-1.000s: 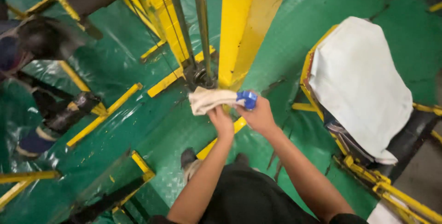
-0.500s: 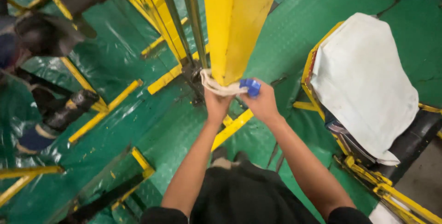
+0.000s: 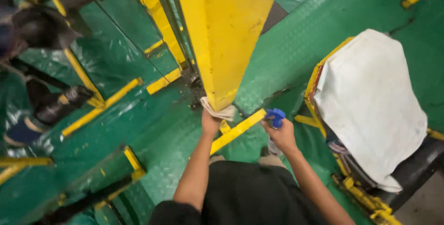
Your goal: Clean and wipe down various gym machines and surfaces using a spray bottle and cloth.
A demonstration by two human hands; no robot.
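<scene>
My left hand (image 3: 210, 122) grips a pale cloth (image 3: 221, 112) and presses it against the lower part of a tall yellow post (image 3: 222, 35). My right hand (image 3: 282, 135) holds a spray bottle with a blue nozzle (image 3: 276, 116), off to the right of the post and apart from it. The bottle's body shows only a little below my fingers. Both arms reach forward over my dark shirt.
Green floor (image 3: 305, 49) with yellow bars (image 3: 238, 130) surrounds the post. A white cloth covers a yellow-framed seat (image 3: 370, 100) at right. Dark padded machine parts (image 3: 51, 107) and yellow frames stand at left. Steel rods (image 3: 173, 17) run beside the post.
My left hand has slid the cloth down the post. My right hand has pulled the spray bottle away to the right and lower. The view has moved closer to the post.
</scene>
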